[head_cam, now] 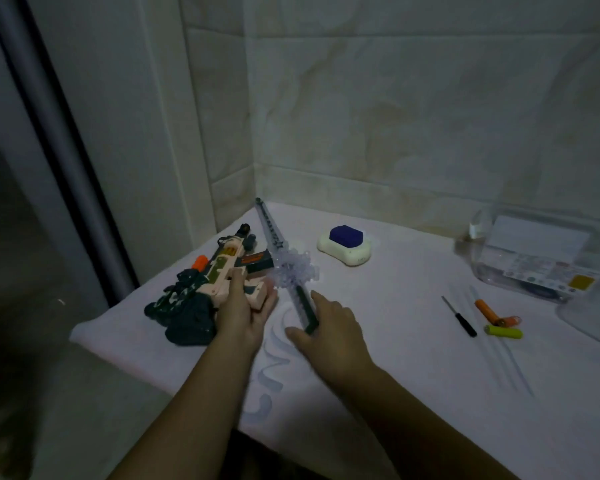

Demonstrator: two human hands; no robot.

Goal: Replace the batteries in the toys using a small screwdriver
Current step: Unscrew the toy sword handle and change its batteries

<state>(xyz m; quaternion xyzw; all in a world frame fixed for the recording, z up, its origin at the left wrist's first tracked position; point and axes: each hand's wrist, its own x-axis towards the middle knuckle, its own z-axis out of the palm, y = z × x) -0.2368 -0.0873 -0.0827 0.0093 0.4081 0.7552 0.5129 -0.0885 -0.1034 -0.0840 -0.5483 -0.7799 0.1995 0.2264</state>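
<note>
A toy gun (219, 268) in cream, dark green and orange lies at the left of the white cloth. My left hand (246, 306) holds its grip, thumb on top and fingers underneath. Beside it lies a clear toy sword (278, 247) with a dark handle, its blade reaching into the corner. My right hand (329, 327) rests over the handle's end with fingers loosely bent. A small black screwdriver (459, 317) lies further right, next to orange batteries (489, 311) and a yellow-green battery (503, 331).
A white toy with a blue button (345, 245) sits near the back wall. A clear plastic box (534, 258) stands at the far right. Tiled walls close the back and left; the table's left edge drops off by a dark door frame (66, 161).
</note>
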